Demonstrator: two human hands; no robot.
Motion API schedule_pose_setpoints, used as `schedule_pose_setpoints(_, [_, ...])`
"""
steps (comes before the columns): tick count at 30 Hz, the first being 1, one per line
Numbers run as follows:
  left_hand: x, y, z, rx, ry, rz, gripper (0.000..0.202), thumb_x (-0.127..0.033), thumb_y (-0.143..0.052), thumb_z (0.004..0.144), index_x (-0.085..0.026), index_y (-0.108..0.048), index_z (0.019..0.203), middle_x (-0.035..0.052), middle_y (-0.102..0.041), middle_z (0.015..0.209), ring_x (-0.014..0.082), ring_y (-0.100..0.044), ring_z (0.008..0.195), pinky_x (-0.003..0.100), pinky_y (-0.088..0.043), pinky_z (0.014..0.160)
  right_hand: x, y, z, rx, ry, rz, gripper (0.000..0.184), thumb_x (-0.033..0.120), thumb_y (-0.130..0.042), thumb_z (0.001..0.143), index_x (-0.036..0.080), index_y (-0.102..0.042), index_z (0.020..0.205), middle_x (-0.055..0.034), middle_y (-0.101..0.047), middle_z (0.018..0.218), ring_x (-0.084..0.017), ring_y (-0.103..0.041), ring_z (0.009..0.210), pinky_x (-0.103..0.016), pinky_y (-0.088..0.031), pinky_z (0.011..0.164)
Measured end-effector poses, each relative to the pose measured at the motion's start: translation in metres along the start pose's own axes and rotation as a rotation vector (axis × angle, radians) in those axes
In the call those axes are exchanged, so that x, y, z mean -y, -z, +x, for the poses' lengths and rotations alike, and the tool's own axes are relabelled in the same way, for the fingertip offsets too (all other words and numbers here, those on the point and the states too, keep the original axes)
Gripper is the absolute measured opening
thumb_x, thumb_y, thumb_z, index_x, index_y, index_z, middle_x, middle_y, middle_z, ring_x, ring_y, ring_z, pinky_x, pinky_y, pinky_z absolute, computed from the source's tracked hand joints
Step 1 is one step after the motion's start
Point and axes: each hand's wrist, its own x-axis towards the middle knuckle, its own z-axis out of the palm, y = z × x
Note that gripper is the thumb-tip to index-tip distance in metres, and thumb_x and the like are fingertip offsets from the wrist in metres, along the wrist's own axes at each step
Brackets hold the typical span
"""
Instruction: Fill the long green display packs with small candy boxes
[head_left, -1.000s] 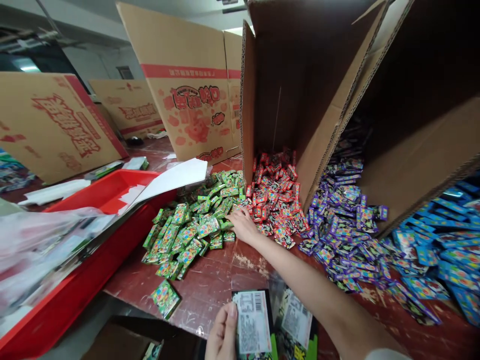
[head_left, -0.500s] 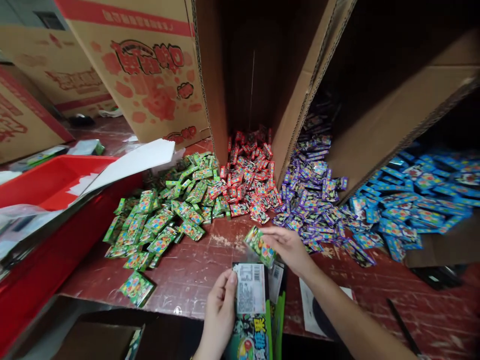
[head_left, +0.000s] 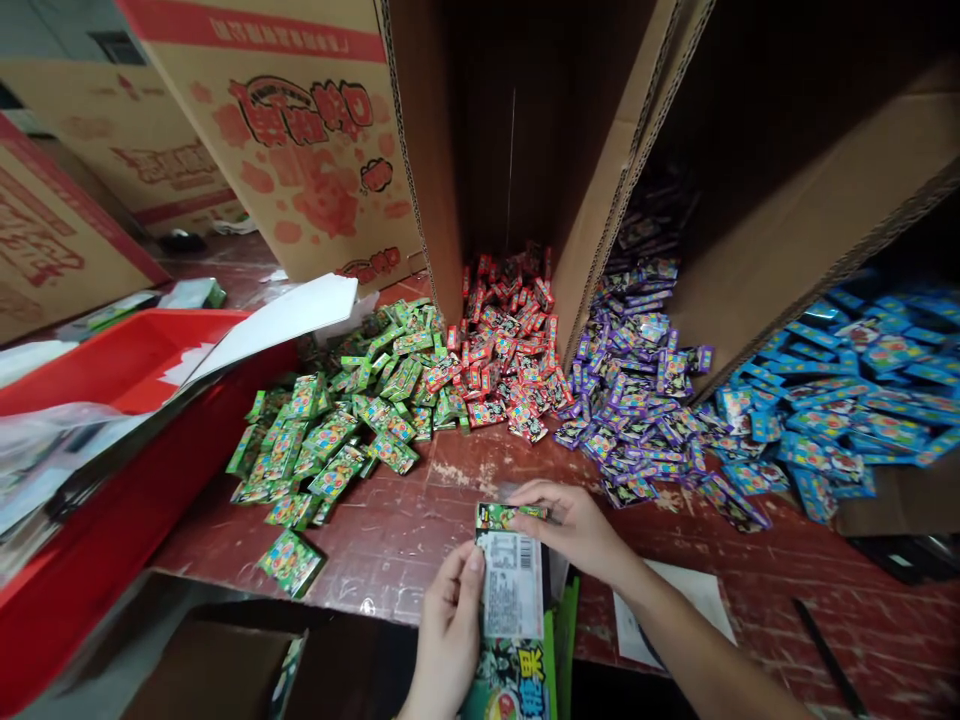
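Observation:
My left hand [head_left: 454, 610] is closed on the left edge of a green printed pouch [head_left: 514, 600] with a white barcode label, held upright at the table's front edge. My right hand [head_left: 566, 525] pinches a small green candy box [head_left: 499, 517] at the pouch's top edge. Part of the box is hidden behind the fingers, and I cannot tell how far inside the pouch it sits. More green pouches [head_left: 564, 640] show behind the first. One loose green box [head_left: 292, 563] lies to the left of my hands.
Piles of green [head_left: 330, 430], red [head_left: 510, 340], purple [head_left: 637, 380] and blue boxes [head_left: 840, 390] spread over the red table [head_left: 420, 530]. Tall cardboard cartons [head_left: 300, 150] stand behind them. A red bin [head_left: 165, 500] is at left; white paper [head_left: 697, 600] and a dark strip [head_left: 829, 655] lie at right.
My right hand has brought the green candy box down to the top of the pouch. My left hand keeps its hold on the pouch. The view has shifted slightly.

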Motion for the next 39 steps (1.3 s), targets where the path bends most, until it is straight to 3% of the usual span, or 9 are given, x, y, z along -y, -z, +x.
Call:
schedule_pose_setpoints(3, [-0.006,-0.001,-0.005,0.024,-0.029,-0.015,0.056,-0.041,-0.06,0.079,-0.021,-0.041,0.129,0.0079,-0.067,0.1,0.0195,-0.064,0.079,0.026,-0.05,0.069,0.002,-0.007,-0.014,-0.036,-0.013,0.042,0.014,0.029,-0.069,0.074,0.024,-0.07,0.088,-0.0052,-0.066,0.095,-0.02,-0.062,0.089,-0.033,-0.051,0.079])
schedule_pose_setpoints(5, [-0.01,0.001,-0.01,0.028,-0.074,0.054,0.059,-0.036,-0.062,0.079,-0.024,-0.037,0.132,0.0084,-0.063,0.112,0.0204,-0.062,0.093,0.026,-0.048,0.078,0.008,-0.011,-0.023,-0.026,-0.012,0.052,0.015,0.029,-0.069,0.075,0.026,-0.071,0.089,-0.0068,-0.062,0.107,-0.022,-0.06,0.097,-0.034,-0.05,0.082])
schedule_pose_setpoints(8, [-0.015,0.007,-0.016,0.057,-0.135,0.171,0.041,-0.033,-0.059,0.081,-0.025,-0.049,0.12,0.0072,-0.058,0.12,0.0206,-0.055,0.107,0.025,-0.043,0.089,0.018,-0.017,-0.035,-0.03,-0.043,0.07,0.016,0.03,-0.068,0.076,0.028,-0.071,0.091,-0.0068,-0.058,0.115,-0.023,-0.057,0.103,-0.035,-0.05,0.082])
schedule_pose_setpoints(14, [-0.018,0.007,-0.022,0.0,-0.173,0.241,0.021,-0.033,-0.057,0.082,-0.023,-0.055,0.1,0.0033,-0.062,0.096,0.0181,-0.059,0.087,0.022,-0.045,0.077,0.019,-0.027,-0.046,-0.02,-0.066,0.148,0.013,0.028,-0.067,0.077,0.027,-0.071,0.089,-0.0054,-0.065,0.1,-0.022,-0.061,0.095,-0.034,-0.05,0.084])
schedule_pose_setpoints(20, [-0.015,0.008,-0.017,-0.011,-0.182,0.313,0.021,-0.034,-0.053,0.084,-0.022,-0.054,0.101,0.0027,-0.062,0.087,0.018,-0.059,0.078,0.023,-0.047,0.07,0.01,-0.045,-0.057,-0.314,-0.079,0.229,0.021,0.026,-0.064,0.079,0.026,-0.064,0.1,-0.006,-0.067,0.101,-0.022,-0.064,0.09,-0.032,-0.054,0.076])
schedule_pose_setpoints(24, [-0.008,0.012,-0.008,0.015,-0.432,0.436,0.011,-0.025,-0.051,0.086,-0.022,-0.057,0.094,0.005,-0.059,0.099,0.0195,-0.056,0.097,0.027,-0.044,0.086,0.014,-0.062,-0.055,-0.417,0.1,0.134,0.01,0.02,-0.057,0.083,0.021,-0.067,0.083,-0.007,-0.069,0.092,-0.021,-0.063,0.089,-0.034,-0.051,0.081])
schedule_pose_setpoints(27, [-0.005,0.012,-0.006,-0.057,-0.53,0.354,0.02,-0.019,-0.058,0.081,-0.026,-0.049,0.097,0.0016,-0.06,0.097,0.0166,-0.058,0.094,0.024,-0.047,0.081,0.019,-0.066,-0.053,-0.529,0.13,0.148,0.009,0.016,-0.059,0.081,0.02,-0.066,0.085,-0.0059,-0.069,0.085,-0.019,-0.064,0.083,-0.032,-0.051,0.078])
schedule_pose_setpoints(35, [-0.028,0.018,0.006,0.1,-0.054,0.4,0.026,-0.041,-0.064,0.076,-0.019,-0.06,0.088,0.0023,-0.064,0.082,0.0148,-0.06,0.071,0.018,-0.049,0.06,0.027,-0.039,-0.045,-0.344,-0.171,0.39,0.009,0.024,-0.072,0.069,0.017,-0.072,0.076,-0.0052,-0.071,0.075,-0.016,-0.064,0.069,-0.025,-0.048,0.064])
schedule_pose_setpoints(39, [-0.028,0.014,0.009,0.098,-0.014,0.377,0.029,-0.044,-0.064,0.075,-0.017,-0.062,0.087,0.002,-0.063,0.08,0.0149,-0.059,0.069,0.018,-0.048,0.06,0.021,-0.026,-0.041,-0.293,-0.317,0.478,0.014,0.028,-0.076,0.064,0.017,-0.074,0.071,-0.0029,-0.071,0.069,-0.013,-0.061,0.063,-0.023,-0.046,0.063])
